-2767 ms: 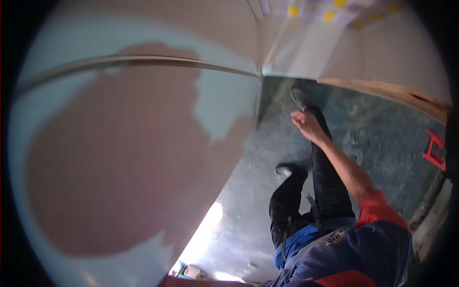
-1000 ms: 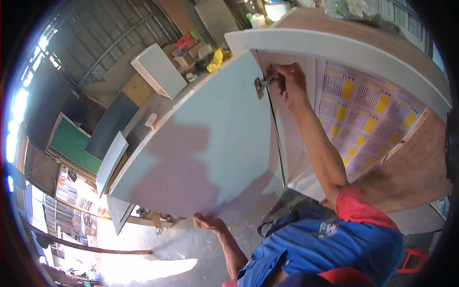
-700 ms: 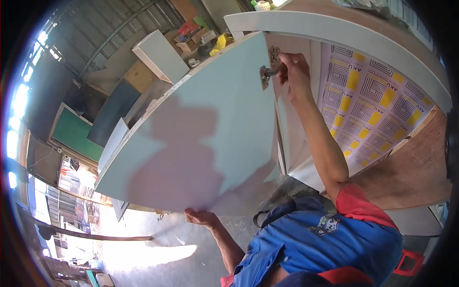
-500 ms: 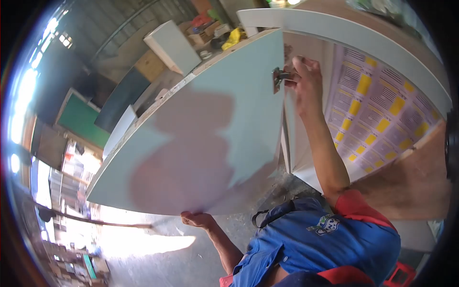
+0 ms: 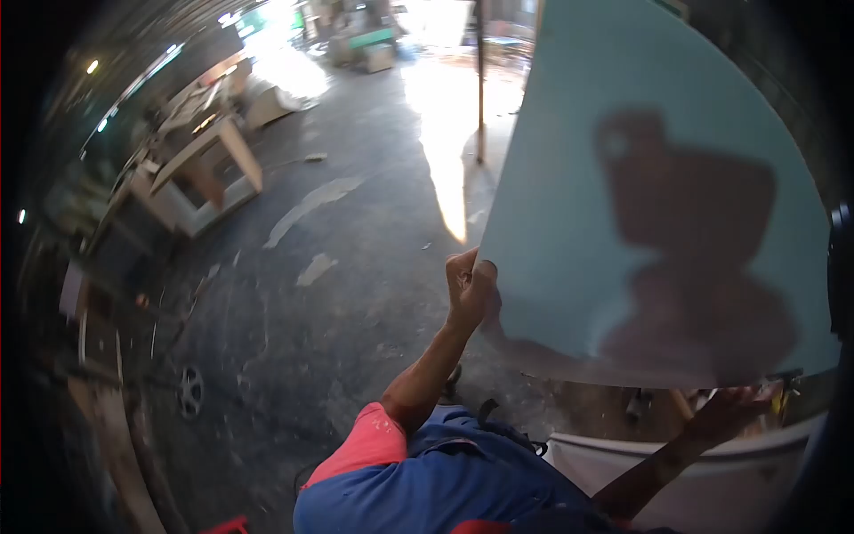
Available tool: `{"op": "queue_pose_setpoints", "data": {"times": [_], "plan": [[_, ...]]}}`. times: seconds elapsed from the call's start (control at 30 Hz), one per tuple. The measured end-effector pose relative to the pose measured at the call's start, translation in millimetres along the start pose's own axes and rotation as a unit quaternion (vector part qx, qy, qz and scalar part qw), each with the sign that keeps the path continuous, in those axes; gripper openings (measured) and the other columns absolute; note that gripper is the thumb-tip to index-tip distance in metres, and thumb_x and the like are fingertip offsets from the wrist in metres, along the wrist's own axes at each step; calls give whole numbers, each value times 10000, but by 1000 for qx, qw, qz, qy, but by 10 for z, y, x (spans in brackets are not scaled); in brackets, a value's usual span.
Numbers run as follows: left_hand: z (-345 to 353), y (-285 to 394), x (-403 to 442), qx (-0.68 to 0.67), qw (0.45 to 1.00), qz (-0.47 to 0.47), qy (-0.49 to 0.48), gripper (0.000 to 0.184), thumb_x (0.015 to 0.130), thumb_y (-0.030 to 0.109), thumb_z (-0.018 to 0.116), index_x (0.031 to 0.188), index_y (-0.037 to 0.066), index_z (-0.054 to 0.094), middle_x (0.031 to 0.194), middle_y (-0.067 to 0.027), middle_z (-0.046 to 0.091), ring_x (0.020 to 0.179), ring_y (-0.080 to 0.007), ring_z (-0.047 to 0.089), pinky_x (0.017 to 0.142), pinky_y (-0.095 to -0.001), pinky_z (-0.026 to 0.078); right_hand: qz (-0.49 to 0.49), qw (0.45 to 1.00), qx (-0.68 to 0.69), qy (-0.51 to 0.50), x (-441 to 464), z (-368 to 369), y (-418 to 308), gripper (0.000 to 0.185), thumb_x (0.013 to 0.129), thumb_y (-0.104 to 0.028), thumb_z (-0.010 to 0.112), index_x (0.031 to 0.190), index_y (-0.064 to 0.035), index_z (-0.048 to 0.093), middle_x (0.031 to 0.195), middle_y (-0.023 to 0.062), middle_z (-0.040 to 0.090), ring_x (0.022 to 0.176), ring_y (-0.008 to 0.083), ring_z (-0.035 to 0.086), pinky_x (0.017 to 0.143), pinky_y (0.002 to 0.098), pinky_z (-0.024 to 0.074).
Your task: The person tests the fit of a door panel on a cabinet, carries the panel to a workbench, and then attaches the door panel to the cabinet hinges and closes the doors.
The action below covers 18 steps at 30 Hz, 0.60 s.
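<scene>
A large pale-blue door panel stands tilted on the right of the view, with a dark shadow of a head and shoulders across it. My left hand is closed around the panel's near left edge, thumb on the blue face. At the panel's lower right edge a metal hinge sticks out in shadow. My right hand is just beside that hinge, under the panel's bottom edge. Its fingers are dark and blurred, so their grip is unclear. Below it lies the white edge of a cabinet.
Dusty concrete floor spreads to the left, with a bright sunlit strip. A wooden frame-like cabinet stands at the left. A thin upright pole rises behind the panel. A spoked wheel lies lower left.
My view has swung left, so the panel and cabinet now sit at the right. My left hand still grips the panel's edge; my right hand appears lower, still near the hinge.
</scene>
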<state>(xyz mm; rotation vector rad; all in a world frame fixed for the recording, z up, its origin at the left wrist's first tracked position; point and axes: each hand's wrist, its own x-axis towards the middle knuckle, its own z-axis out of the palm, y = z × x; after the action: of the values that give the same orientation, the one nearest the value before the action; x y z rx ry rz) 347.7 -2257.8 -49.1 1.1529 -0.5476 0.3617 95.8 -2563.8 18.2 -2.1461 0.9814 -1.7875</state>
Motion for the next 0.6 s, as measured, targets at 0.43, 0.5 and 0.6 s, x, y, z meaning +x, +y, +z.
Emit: {"op": "queue_pose_setpoints", "data": {"times": [0.43, 0.5, 0.6], "plan": [[-2250, 795, -14, 258, 957, 56, 122, 485, 817, 426, 640, 575, 12, 569, 442, -10, 433, 429, -64, 456, 394, -275, 332, 322, 537, 642, -442, -2988, 2215, -989, 681, 972, -516, 417, 1435, -33, 294, 1464, 101, 348, 1326, 251, 354, 1090, 417, 296], [-2720, 1115, 105, 311, 932, 57, 176, 525, 809, 493, 637, 620, 4, 623, 456, -37, 499, 435, -85, 506, 392, -293, 348, 319, 567, 592, -475, -3170, 2266, -1754, 714, 972, -517, 409, 1454, -13, 251, 1483, 126, 313, 1342, 280, 319, 1113, 423, 255], [-3305, 1902, 470, 409, 874, 105, 241, 555, 861, 510, 581, 705, -13, 684, 487, -61, 543, 502, -82, 532, 449, -291, 373, 279, 507, 608, -543, -3137, 2367, -2889, 676, 977, -477, 429, 1436, -2, 285, 1442, 123, 358, 1322, 246, 332, 1108, 418, 249]]}}
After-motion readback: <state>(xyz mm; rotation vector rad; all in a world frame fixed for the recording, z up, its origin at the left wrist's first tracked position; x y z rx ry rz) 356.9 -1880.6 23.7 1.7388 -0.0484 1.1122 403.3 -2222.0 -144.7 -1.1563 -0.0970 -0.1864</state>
